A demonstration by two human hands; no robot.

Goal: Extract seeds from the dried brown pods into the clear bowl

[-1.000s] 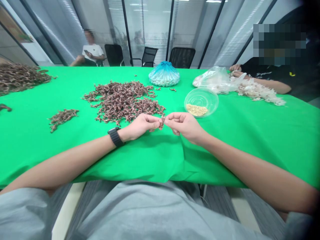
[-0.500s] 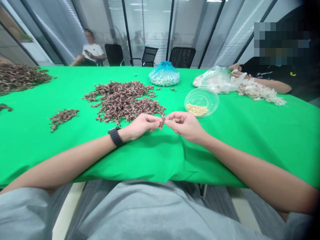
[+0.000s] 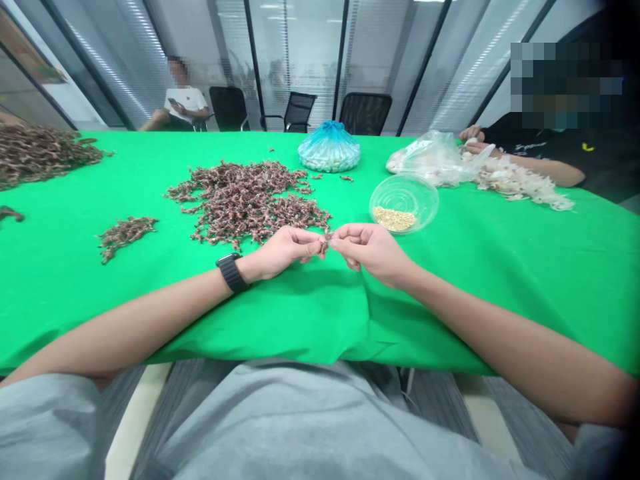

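My left hand [image 3: 285,254] pinches a small, knobbly brown dried plant piece [image 3: 325,241] between thumb and fingers. The fingertips of my right hand [image 3: 373,252] close on the same piece from the other side, so the two hands almost meet. Just beyond my left hand spreads a large heap of similar brown dried pieces [image 3: 245,200]. Beyond my right hand lies a clear plastic bowl [image 3: 427,200], in which small pale-yellow grains [image 3: 395,219] have gathered at the near side. Exactly what kind of plant the brown pieces are, I cannot tell.
A green cloth [image 3: 300,313] covers the table. A smaller brown clump [image 3: 127,235] and another heap [image 3: 43,153] lie left. At the back stand a blue-tied bag [image 3: 329,148] and a clear plastic bag [image 3: 425,159]; white peelings [image 3: 523,181] lie by a co-worker's arm [image 3: 550,170].
Both hands stay at nearly the same spot over the cloth. The fingers of my right hand shift very slightly at the brown piece; everything else is unchanged.
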